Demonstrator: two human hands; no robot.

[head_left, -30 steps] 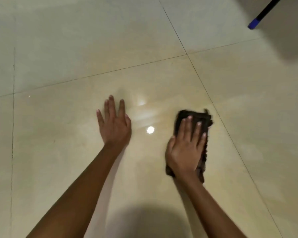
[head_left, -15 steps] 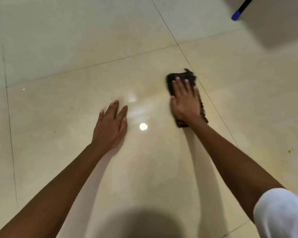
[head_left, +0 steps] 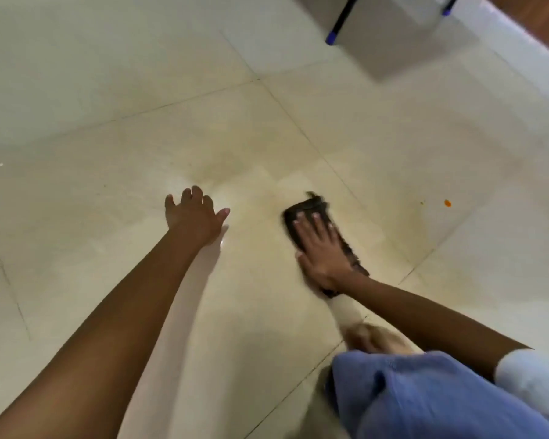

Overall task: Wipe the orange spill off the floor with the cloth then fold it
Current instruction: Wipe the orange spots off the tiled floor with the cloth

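A dark brown cloth (head_left: 308,208) lies flat on the cream floor tiles, folded into a narrow pad. My right hand (head_left: 322,251) presses down on it with fingers spread, covering its middle. My left hand (head_left: 194,214) is planted flat on the tile to the left, fingers apart, holding nothing. A small orange spot (head_left: 447,203) and a fainter speck (head_left: 422,203) sit on the floor well to the right of the cloth. The tile around the cloth looks faintly smeared.
A black pole with a blue tip (head_left: 331,38) and a second one (head_left: 446,11) stand at the back right beside a grey shadowed patch. My knee in blue fabric (head_left: 425,397) fills the bottom right. A white sleeve (head_left: 533,381) shows at the right edge.
The view has tilted and swung right, bringing the orange spot and my knee into view. My right hand has dragged the cloth back toward me from its far reach. My left hand stays planted.
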